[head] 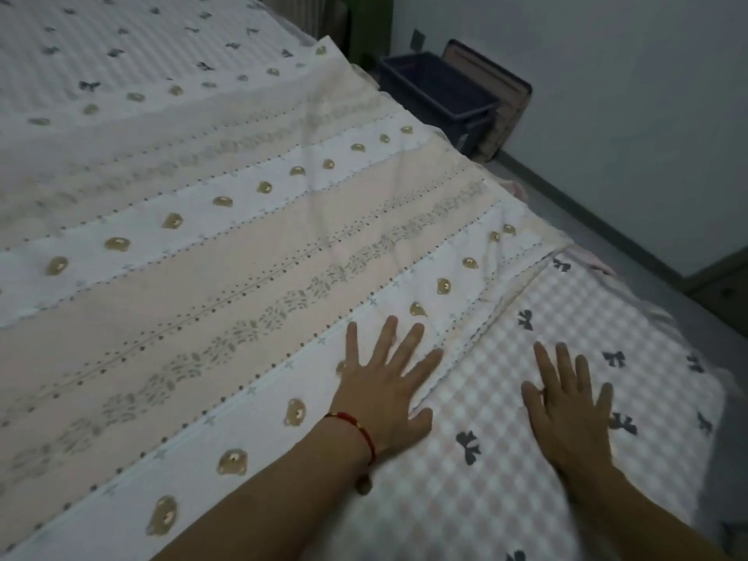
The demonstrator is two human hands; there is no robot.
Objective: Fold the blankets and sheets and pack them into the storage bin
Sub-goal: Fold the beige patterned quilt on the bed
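Your left hand [382, 392] lies flat, fingers spread, on the bear-print sheet [251, 253] near its edge; right hand [568, 413] flat w/ fingers spread on the checked bow blanket [485, 451] beside it. Dark storage bin [439, 97] sits on floor, well apart.

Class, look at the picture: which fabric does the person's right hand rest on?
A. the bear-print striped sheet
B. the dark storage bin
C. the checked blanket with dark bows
C: the right hand lies flat, fingers spread, on the checked blanket with dark bows.

The bed hides the storage bin [439, 95]'s lower near side.
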